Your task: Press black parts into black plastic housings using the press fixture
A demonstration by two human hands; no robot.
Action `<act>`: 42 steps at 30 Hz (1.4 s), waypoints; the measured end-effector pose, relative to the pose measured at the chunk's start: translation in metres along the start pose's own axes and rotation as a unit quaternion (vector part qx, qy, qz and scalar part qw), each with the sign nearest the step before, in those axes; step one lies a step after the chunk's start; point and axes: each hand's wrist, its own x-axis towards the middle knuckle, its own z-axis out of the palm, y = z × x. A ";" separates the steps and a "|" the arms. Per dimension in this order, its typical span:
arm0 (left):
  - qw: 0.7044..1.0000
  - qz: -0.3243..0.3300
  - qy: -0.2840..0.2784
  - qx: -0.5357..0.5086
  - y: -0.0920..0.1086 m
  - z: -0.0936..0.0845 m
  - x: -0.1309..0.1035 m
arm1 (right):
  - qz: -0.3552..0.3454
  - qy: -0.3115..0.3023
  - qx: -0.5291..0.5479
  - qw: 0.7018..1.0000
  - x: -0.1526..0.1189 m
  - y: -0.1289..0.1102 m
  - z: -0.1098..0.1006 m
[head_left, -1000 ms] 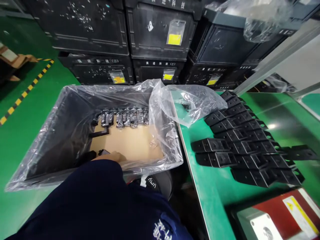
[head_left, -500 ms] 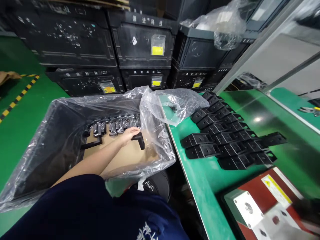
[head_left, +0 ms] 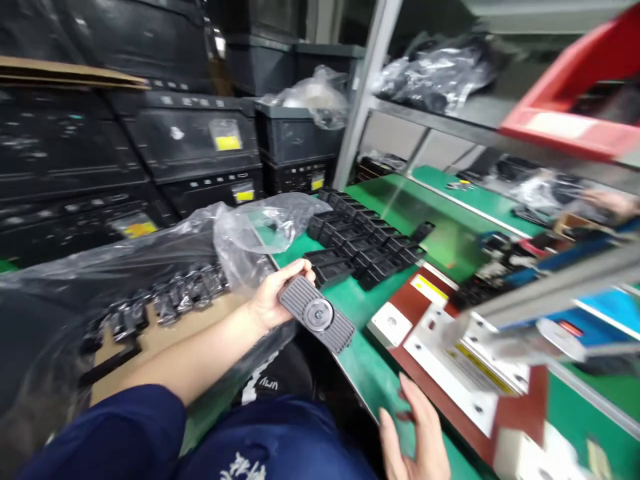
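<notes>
- Black housings [head_left: 353,243] are crowding the tabletop [head_left: 361,370], a red-brown fixture [head_left: 445,367] sitting right.
- Left hand's [head_left: 274,297] fingers are pinching a ribbed black block's [head_left: 319,316] far-left end.
- Right hand's [head_left: 423,443] fingers are hanging spread.

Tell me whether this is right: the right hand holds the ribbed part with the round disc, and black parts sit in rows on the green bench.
Wrong hand: the head view shows the left hand holding the ribbed part with the round disc. Black parts do sit in rows on the green bench.
</notes>
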 end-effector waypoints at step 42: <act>0.950 -0.191 -0.180 0.166 -0.113 0.087 -0.017 | 0.299 -0.039 0.546 0.782 -0.022 -0.020 0.023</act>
